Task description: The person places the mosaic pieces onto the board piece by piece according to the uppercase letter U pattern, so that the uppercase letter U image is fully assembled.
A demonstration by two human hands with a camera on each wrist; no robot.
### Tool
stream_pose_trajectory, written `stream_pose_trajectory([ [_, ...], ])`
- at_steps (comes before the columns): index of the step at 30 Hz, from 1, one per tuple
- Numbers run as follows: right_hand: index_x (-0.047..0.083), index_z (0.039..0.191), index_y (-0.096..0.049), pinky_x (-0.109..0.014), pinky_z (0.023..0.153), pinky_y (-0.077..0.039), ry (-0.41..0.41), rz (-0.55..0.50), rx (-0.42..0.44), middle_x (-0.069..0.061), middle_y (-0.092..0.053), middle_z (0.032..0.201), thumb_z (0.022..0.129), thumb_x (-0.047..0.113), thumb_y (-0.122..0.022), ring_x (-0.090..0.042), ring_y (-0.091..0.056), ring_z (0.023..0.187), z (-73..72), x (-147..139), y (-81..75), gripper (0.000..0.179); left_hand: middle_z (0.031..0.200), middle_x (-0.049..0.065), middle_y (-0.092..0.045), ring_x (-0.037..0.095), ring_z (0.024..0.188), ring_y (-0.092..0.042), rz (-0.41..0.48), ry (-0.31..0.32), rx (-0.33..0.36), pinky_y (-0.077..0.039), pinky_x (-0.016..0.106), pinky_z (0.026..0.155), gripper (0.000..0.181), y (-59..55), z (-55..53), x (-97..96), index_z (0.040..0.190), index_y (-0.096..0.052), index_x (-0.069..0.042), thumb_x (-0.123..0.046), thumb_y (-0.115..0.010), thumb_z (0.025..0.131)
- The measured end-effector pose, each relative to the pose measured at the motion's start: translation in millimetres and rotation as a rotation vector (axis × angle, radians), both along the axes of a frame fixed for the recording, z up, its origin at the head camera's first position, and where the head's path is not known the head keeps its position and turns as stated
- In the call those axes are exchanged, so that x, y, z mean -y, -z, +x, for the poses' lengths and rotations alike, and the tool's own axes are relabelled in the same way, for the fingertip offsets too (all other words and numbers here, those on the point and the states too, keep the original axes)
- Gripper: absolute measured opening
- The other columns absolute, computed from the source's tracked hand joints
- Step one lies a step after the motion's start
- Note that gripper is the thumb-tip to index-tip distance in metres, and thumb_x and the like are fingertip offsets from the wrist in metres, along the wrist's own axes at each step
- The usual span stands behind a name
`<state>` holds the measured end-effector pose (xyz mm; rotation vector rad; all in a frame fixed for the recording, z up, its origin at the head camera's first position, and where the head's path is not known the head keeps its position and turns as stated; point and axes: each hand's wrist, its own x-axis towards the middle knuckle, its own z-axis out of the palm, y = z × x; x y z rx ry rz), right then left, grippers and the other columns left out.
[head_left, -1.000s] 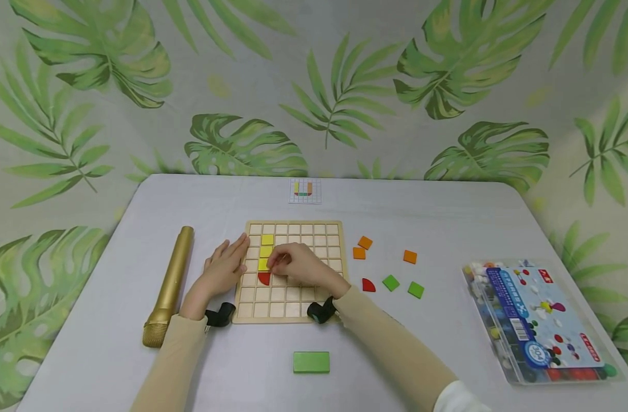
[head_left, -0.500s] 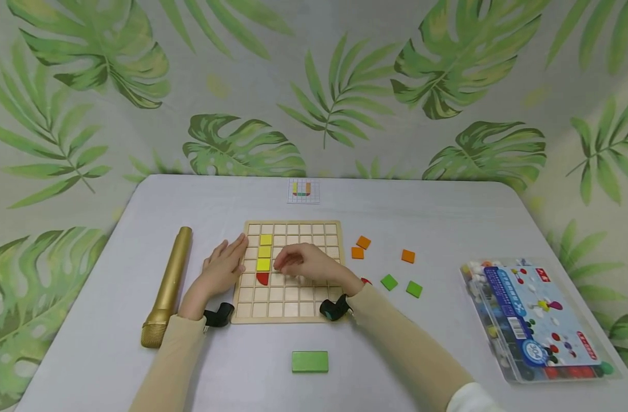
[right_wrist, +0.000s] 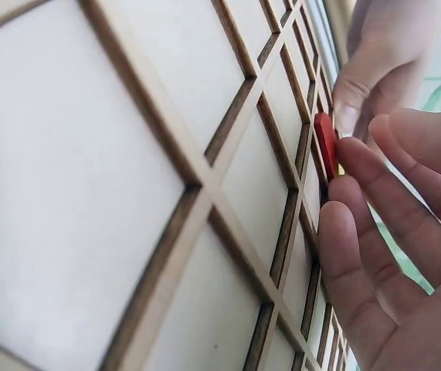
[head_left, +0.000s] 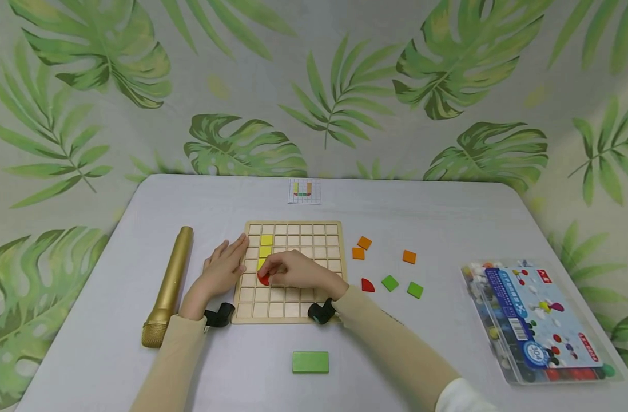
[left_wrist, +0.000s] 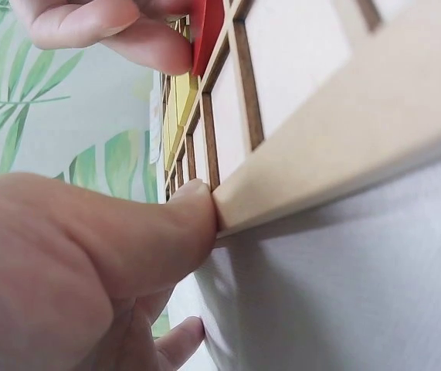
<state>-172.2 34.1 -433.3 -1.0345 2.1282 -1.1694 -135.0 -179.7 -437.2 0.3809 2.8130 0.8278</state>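
My left hand (head_left: pixel 223 274) lies along the left edge of a wooden grid board (head_left: pixel 288 317), its thumb (left_wrist: pixel 181 224) on the frame. Over the board, my right hand (head_left: pixel 298 272) has bent fingers at a red quarter-circle tile (head_left: pixel 263 279), below a column of yellow tiles (head_left: pixel 266 240). One fingertip touches the red tile (left_wrist: pixel 208 31) in the left wrist view. In the right wrist view the red tile (right_wrist: pixel 326 145) sits at the fingertips, with the thumb (right_wrist: pixel 436 139) apart from it. The lowest yellow tile is partly covered by the right hand.
Right of the board lie orange tiles (head_left: pixel 409 257), green tiles (head_left: pixel 415 290) and another red quarter-circle tile (head_left: pixel 368 285). A pattern card (head_left: pixel 305 191) is behind, a green block (head_left: pixel 310 363) in front. A gold microphone (head_left: pixel 170 286) and a molecule-kit box (head_left: pixel 540 320) flank them.
My right hand drew back to the right from the tile column, then returned left and lower onto the red quarter-circle tile. The left hand has stayed on the board's edge.
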Motion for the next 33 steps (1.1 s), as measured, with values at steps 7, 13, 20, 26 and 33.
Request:
stream_pose_trajectory([
  [7,0.003,0.107,-0.068,-0.025,0.082,-0.047,0.060,-0.037,0.014,-0.004,-0.067,0.105,0.091,0.001,-0.060,-0.009,-0.059,0.091,-1.7,-11.6,-0.6,0.018,0.156,0.018,-0.018,0.049,0.137,-0.011,-0.004,-0.005,0.000,-0.015,0.069,0.099,0.059,1.7,-0.7,0.2,0.150,-0.025,0.001,-0.003,-0.049,0.096],
  [13,-0.003,0.109,-0.065,-0.030,0.084,-0.049,0.101,-0.168,0.076,-0.013,-0.066,0.110,0.092,0.000,-0.058,-0.022,-0.061,0.098,-9.8,-40.2,-3.0,0.018,0.156,0.018,-0.018,0.049,0.137,-0.011,-0.006,-0.001,-0.006,-0.015,0.070,0.099,0.059,3.6,-1.3,0.2,0.150,-0.025,0.001,-0.003,-0.049,0.096],
  [20,-0.003,0.110,-0.064,-0.040,0.082,-0.050,0.191,-0.232,0.198,-0.021,-0.063,0.113,0.093,0.003,-0.059,-0.037,-0.059,0.102,-13.8,-85.0,-7.8,0.019,0.156,0.018,-0.019,0.049,0.137,-0.011,-0.014,0.000,-0.013,-0.015,0.070,0.099,0.058,2.9,-1.4,0.0,0.149,-0.025,0.002,-0.003,-0.049,0.096],
  [26,-0.005,0.110,-0.062,-0.041,0.088,-0.049,0.269,-0.254,0.247,-0.027,-0.061,0.113,0.094,0.005,-0.059,-0.042,-0.058,0.104,-13.6,-122.7,-7.8,0.020,0.156,0.018,-0.018,0.049,0.137,-0.011,-0.023,0.000,-0.006,-0.015,0.069,0.099,0.059,1.9,-1.5,-0.9,0.150,-0.024,0.001,-0.004,-0.049,0.097],
  [33,-0.005,0.112,-0.061,-0.041,0.083,-0.051,0.350,-0.236,0.243,-0.023,-0.063,0.111,0.093,0.006,-0.061,-0.040,-0.060,0.103,-8.0,-155.6,-5.1,0.022,0.156,0.019,-0.018,0.050,0.137,-0.011,-0.012,0.001,-0.009,-0.015,0.070,0.098,0.059,0.3,-0.1,-1.2,0.149,-0.024,0.002,-0.003,-0.049,0.096],
])
